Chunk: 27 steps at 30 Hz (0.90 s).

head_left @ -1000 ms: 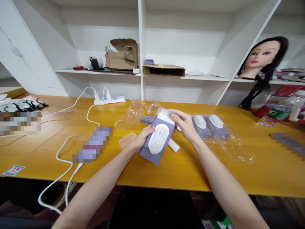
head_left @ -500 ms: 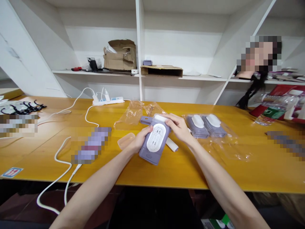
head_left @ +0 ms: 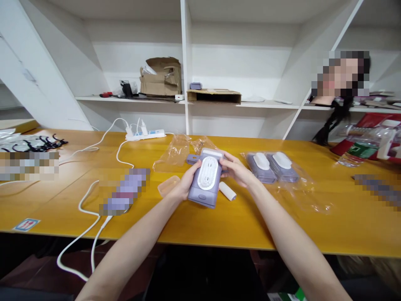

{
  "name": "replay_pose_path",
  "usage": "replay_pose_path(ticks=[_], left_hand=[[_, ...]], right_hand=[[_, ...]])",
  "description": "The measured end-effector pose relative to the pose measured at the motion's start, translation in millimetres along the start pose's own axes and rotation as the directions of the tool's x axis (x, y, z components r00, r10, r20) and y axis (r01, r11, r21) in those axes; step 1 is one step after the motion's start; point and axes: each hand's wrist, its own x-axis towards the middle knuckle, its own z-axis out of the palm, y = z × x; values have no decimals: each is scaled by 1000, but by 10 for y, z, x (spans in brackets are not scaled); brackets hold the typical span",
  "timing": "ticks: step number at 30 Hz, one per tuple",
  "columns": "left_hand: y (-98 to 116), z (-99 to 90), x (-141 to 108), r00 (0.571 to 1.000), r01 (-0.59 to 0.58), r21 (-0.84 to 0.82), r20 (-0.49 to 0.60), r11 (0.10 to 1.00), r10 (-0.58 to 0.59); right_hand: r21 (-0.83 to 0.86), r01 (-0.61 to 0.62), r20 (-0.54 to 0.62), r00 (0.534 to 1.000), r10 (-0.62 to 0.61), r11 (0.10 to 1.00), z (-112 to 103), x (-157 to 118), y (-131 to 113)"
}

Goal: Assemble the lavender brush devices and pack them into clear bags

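Note:
Both my hands hold a lilac plastic handheld device [head_left: 205,196] upright above the middle of the yellow table, with its white oval bristled pad [head_left: 207,173] facing up towards me. My left hand [head_left: 188,182] grips its left edge, and my right hand [head_left: 235,169] grips its right edge and top corner. A peach-coloured plastic lid [head_left: 168,186] lies just left of my left hand. A white cylindrical roller [head_left: 227,191] lies below my right hand, and a small lilac part [head_left: 193,159] lies behind the device.
Two bagged lilac devices [head_left: 272,167] lie right of my hands, with empty clear bags [head_left: 175,152] behind. A power strip [head_left: 145,134] trails white cables towards the table's front edge. Black hooks, bottles and white shelves with cardboard boxes stand around.
The device has turned from a slant to nearly upright, with its pad now facing me. My hands have shifted their grip along its sides.

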Motion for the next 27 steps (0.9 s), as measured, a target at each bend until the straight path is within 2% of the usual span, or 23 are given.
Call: replay_pose_path(ticks=[1, 3, 5, 6, 7, 8, 10, 11, 12, 13, 14, 16, 17, 18, 19, 23, 27], left_hand=[[7, -4, 20, 999, -34, -7, -18, 999, 34], [9, -5, 79, 978, -186, -12, -97, 982, 184], [9, -8, 144, 911, -367, 31, -192, 930, 366], [18, -19, 169, 883, -410, 76, -217, 909, 416], [38, -40, 188, 878, -404, 138, -219, 904, 426], [74, -77, 198, 891, -359, 222, -209, 907, 404], [198, -203, 198, 920, -205, 471, -205, 858, 333], [280, -291, 193, 894, -161, 630, -234, 760, 383], [367, -391, 189, 816, -128, 795, -256, 593, 519], [451, -497, 189, 704, -41, 920, -251, 391, 664], [523, -604, 194, 635, 0, 948, -247, 320, 732], [610, -797, 226, 577, 87, 965, -252, 249, 777], [623, -875, 253, 581, 229, 963, -253, 143, 774], [618, -940, 284, 613, 342, 938, -267, 55, 744], [603, -992, 318, 653, 390, 920, -260, -22, 711], [533, -1121, 423, 684, 418, 907, -273, -57, 676], [538, -1221, 436, 692, 350, 934, -208, -69, 692]], right_hand=[[23, -36, 13, 999, 36, 999, 15, -24, -19], [33, -121, 58, 991, 119, 992, 87, -81, -48], [-20, -166, 94, 981, 167, 986, 199, -134, -57], [-50, -161, 92, 982, 165, 986, 254, -152, -56], [-65, -145, 68, 986, 149, 987, 299, -162, -54], [-63, -125, 37, 991, 128, 990, 326, -162, -54], [-12, -98, -25, 995, 97, 995, 314, -140, -63], [26, -95, -44, 994, 96, 995, 277, -120, -72], [62, -96, -58, 993, 99, 993, 227, -97, -83], [94, -102, -72, 992, 109, 990, 170, -75, -93], [118, -112, -83, 989, 122, 987, 113, -54, -101], [140, -134, -99, 984, 148, 981, 21, -23, -107], [144, -142, -105, 982, 158, 979, -8, -14, -106], [145, -151, -108, 980, 168, 978, -26, -7, -101], [148, -160, -108, 978, 177, 976, -35, -4, -96], [154, -184, -108, 973, 202, 971, -25, -2, -81], [150, -188, -106, 973, 205, 971, -12, -2, -80]])
